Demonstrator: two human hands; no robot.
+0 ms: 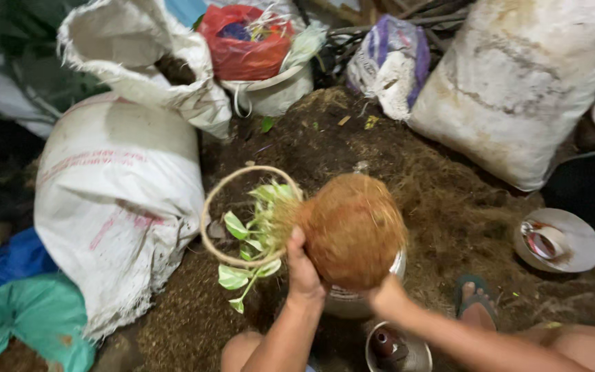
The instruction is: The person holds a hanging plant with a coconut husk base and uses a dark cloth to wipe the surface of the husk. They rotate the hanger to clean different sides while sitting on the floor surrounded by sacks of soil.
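Both hands, left hand and right hand, clasp the light, crumbly coir ball at frame centre, best held from beneath.

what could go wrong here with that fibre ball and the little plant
1. The green plant sticks sideways out of the coir ball; its thin stems might bend or snap if the ball is turned.
2. The left hand and right hand grip only the ball's underside, so it may slip onto the metal pot below.
3. Loose fibre may shed.
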